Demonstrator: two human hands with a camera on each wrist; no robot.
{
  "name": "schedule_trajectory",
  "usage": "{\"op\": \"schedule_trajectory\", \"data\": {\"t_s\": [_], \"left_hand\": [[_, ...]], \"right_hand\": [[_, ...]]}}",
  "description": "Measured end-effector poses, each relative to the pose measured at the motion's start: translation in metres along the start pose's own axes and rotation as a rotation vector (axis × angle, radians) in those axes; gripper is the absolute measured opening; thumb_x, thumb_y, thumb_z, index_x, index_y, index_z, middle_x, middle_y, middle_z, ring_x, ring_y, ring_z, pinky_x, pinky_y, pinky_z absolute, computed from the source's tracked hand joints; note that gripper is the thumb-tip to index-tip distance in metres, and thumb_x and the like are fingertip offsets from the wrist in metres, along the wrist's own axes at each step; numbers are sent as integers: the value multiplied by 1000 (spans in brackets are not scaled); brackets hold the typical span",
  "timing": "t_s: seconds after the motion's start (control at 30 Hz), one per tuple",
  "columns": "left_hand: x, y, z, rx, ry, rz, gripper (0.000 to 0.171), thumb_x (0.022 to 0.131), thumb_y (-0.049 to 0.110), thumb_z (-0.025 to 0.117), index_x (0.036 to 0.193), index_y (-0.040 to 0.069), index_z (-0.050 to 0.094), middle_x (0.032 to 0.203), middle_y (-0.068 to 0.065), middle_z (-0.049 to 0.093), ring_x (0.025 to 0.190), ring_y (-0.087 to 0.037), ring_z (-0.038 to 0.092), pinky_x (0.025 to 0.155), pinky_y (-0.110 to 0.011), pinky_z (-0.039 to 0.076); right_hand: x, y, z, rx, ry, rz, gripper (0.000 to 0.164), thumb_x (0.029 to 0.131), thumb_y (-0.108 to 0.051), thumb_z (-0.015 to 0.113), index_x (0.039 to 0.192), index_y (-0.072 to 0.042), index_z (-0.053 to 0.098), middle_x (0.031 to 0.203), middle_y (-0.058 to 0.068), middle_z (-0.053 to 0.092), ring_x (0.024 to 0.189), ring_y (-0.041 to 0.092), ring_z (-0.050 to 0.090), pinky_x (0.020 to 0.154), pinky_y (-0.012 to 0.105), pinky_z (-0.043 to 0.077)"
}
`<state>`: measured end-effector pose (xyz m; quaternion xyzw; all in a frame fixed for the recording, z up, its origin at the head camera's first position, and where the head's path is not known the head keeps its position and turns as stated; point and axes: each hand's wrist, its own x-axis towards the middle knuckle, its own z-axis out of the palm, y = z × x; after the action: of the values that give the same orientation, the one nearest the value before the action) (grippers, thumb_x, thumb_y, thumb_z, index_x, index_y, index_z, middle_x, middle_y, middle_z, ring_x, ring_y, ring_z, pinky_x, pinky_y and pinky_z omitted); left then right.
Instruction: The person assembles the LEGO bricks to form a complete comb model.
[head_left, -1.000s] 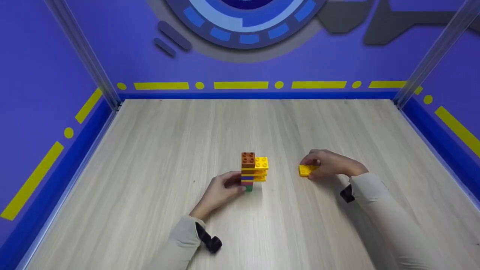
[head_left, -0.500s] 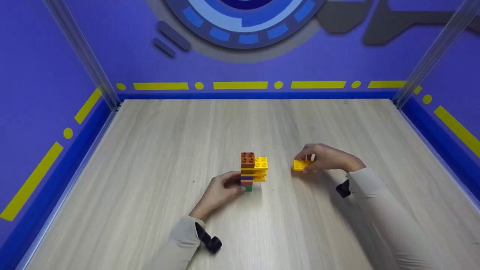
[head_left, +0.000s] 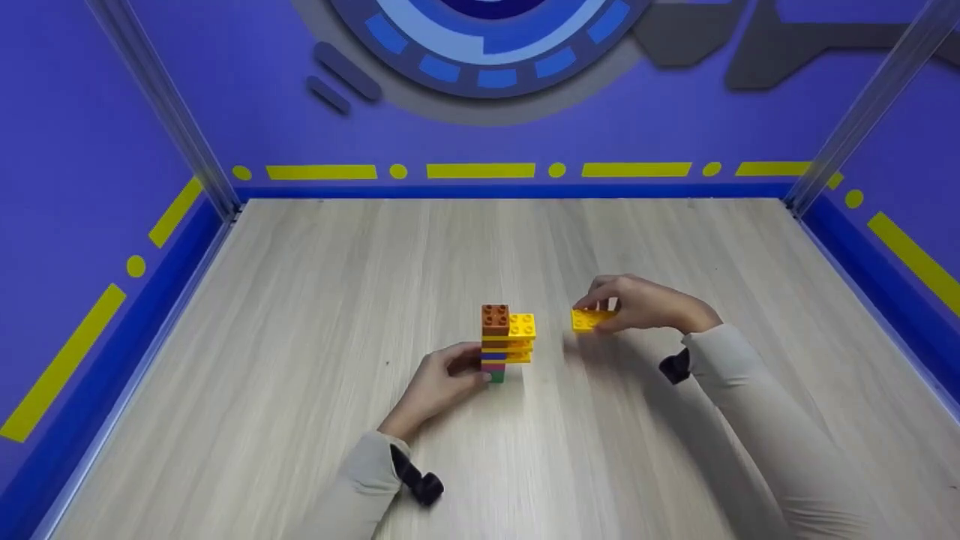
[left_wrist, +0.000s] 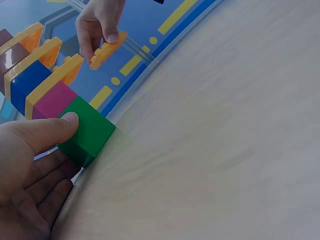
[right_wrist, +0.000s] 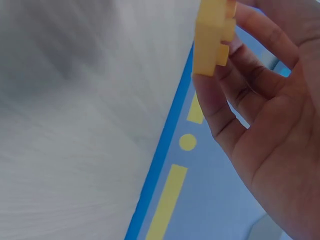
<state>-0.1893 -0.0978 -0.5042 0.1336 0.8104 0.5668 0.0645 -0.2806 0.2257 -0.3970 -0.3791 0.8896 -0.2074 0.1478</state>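
A tower of toy building bricks [head_left: 493,343] stands upright mid-table, a brown brick [head_left: 495,321] on top and yellow plates [head_left: 522,325] jutting from its right side. My left hand [head_left: 441,386] holds the tower near its base; in the left wrist view the thumb presses the green bottom brick [left_wrist: 90,131], with pink and blue bricks stacked above. Right of the tower, my right hand [head_left: 649,305] pinches a loose yellow plate brick [head_left: 586,321] above the table, its studs [right_wrist: 228,30] facing the palm in the right wrist view. Part of the tower's left side is hidden by my fingers.
The pale wooden table [head_left: 360,262] is enclosed by blue-purple panels [head_left: 480,142] at the back and both sides. Metal posts [head_left: 169,112] stand at the back corners. Black straps with small devices [head_left: 427,489] sit on both wrists.
My right hand has lifted the yellow plate brick off the table and carried it left, nearer the tower. My left hand and the tower have stayed put.
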Motion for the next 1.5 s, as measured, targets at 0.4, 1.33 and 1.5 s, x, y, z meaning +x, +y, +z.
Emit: {"op": "schedule_trajectory", "data": {"t_s": [0.4, 1.33, 1.5], "left_hand": [[-1, -1, 0, 1, 2, 14, 43, 84, 14, 72, 126, 14, 62, 122, -4, 67, 113, -18, 62, 100, -29, 49], [-1, -1, 0, -29, -11, -3, 45, 84, 17, 72, 128, 17, 61, 124, -3, 65, 114, -17, 62, 101, -33, 49], [0, -1, -1, -32, -10, 19, 45, 84, 15, 72, 127, 13, 61, 123, -6, 66, 113, -20, 62, 101, -33, 49]], "right_hand": [[9, -29, -14, 2, -8, 10, 39, 83, -18, 75, 121, -15, 68, 107, 1, 62, 95, 18, 58, 83, 32, 56], [26, -79, -34, 87, -18, -85, 40, 84, -19, 74, 123, -15, 66, 106, 4, 61, 94, 19, 62, 83, 33, 57], [31, -85, -33, 60, -16, -113, 40, 84, -20, 74, 124, -15, 66, 103, 4, 61, 93, 18, 63, 82, 30, 57]]}}
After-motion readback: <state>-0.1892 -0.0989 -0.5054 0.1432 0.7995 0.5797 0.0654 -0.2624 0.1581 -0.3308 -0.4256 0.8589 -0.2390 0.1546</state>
